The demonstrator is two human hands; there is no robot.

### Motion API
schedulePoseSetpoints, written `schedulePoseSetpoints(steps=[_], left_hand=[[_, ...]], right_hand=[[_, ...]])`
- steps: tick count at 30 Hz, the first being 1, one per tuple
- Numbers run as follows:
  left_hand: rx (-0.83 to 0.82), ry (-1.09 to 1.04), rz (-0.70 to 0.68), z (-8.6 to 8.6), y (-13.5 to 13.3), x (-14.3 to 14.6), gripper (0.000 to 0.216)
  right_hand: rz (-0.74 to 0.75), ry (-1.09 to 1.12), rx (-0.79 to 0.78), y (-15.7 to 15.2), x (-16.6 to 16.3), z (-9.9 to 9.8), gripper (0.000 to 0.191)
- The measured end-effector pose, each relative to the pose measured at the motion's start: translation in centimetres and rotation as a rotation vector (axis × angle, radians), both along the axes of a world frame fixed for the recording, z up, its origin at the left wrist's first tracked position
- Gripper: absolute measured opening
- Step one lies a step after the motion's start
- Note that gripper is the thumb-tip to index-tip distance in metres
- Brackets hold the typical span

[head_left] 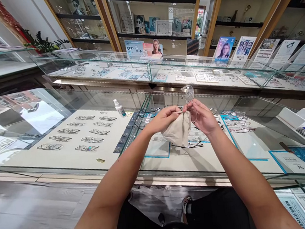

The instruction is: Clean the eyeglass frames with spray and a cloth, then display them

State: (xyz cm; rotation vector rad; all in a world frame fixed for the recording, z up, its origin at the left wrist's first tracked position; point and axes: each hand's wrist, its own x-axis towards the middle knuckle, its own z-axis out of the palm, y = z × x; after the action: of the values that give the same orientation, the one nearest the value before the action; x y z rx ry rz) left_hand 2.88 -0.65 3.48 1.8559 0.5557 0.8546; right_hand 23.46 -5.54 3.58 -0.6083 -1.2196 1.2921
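Observation:
A pair of thin-rimmed round eyeglasses (187, 93) is held up on edge above the glass counter, its upper lens speckled with droplets. My right hand (204, 117) is closed on the frame near the bridge and lower lens. In my left hand (166, 118) a beige cleaning cloth (179, 130) is pinched and hangs down; its upper edge touches the glasses by the lower lens. The left fingers also seem to grip a thin part of the frame, though the cloth partly hides this. A white spray bottle (119, 108) stands on the counter to the left.
Rows of eyeglasses (87, 139) lie inside the glass display case (74, 167) under my hands. A white box (302, 122) sits on the right. Behind is another glass case (148, 70) with advertising cards (224, 47) on top.

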Motion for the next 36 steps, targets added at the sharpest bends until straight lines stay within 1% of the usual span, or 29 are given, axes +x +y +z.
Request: schedulePoseSetpoints(steps=[5, 8, 10, 12, 14, 16, 18, 21, 25, 27, 29, 33, 34, 36], left_hand=[[0.02, 0.003, -0.004, 0.3, 0.2, -0.7, 0.051], [-0.104, -0.092, 0.047, 0.2, 0.6, -1.1, 0.061], [-0.229, -0.194, 0.092, 0.2, 1.0, -1.2, 0.061], [-0.325, -0.323, 0.171, 0.3, 1.6, -1.2, 0.056], [-0.383, -0.467, 0.268, 0.3, 2.1, -1.1, 0.051], [-0.433, -0.588, 0.334, 0.3, 2.6, -1.0, 0.048], [-0.473, -0.642, 0.341, 0.3, 2.9, -1.0, 0.049], [-0.474, -0.628, 0.287, 0.3, 2.7, -1.0, 0.053], [-0.398, -0.497, 0.213, 0.2, 2.1, -1.1, 0.055], [-0.311, -0.43, 0.207, -0.1, 2.0, -1.1, 0.054], [-0.149, -0.38, 0.26, -0.3, 2.1, -1.1, 0.052], [0.297, -0.31, 0.476, -0.4, 2.4, -1.4, 0.048], [0.362, -0.3, 0.491, -0.4, 2.4, -1.5, 0.047], [0.396, -0.3, 0.458, -0.3, 2.4, -1.6, 0.044]], right_hand=[[-0.005, 0.027, -0.03, 0.0, 0.0, -0.1, 0.038], [-0.035, 0.047, -0.006, 0.2, 0.0, -0.3, 0.035], [-0.066, 0.051, 0.028, 0.3, 0.0, -0.4, 0.033], [-0.09, 0.055, 0.046, 0.5, 0.0, -0.6, 0.031], [-0.108, 0.054, 0.05, 0.6, 0.0, -0.7, 0.029], [-0.123, 0.047, 0.049, 0.7, 0.0, -0.8, 0.028], [-0.132, 0.035, 0.049, 0.7, -0.1, -0.9, 0.029], [-0.13, 0.023, 0.055, 0.5, -0.2, -0.9, 0.03], [-0.118, -0.002, 0.043, 0.4, -0.5, -0.8, 0.031], [-0.109, -0.034, 0.034, 0.3, -0.6, -0.8, 0.034], [-0.107, -0.067, 0.027, 0.3, -0.6, -0.9, 0.037], [-0.12, -0.062, 0.031, 0.3, -0.6, -0.9, 0.035], [-0.121, -0.056, 0.032, 0.4, -0.5, -0.9, 0.034], [-0.111, -0.057, 0.023, 0.4, -0.5, -0.9, 0.034]])
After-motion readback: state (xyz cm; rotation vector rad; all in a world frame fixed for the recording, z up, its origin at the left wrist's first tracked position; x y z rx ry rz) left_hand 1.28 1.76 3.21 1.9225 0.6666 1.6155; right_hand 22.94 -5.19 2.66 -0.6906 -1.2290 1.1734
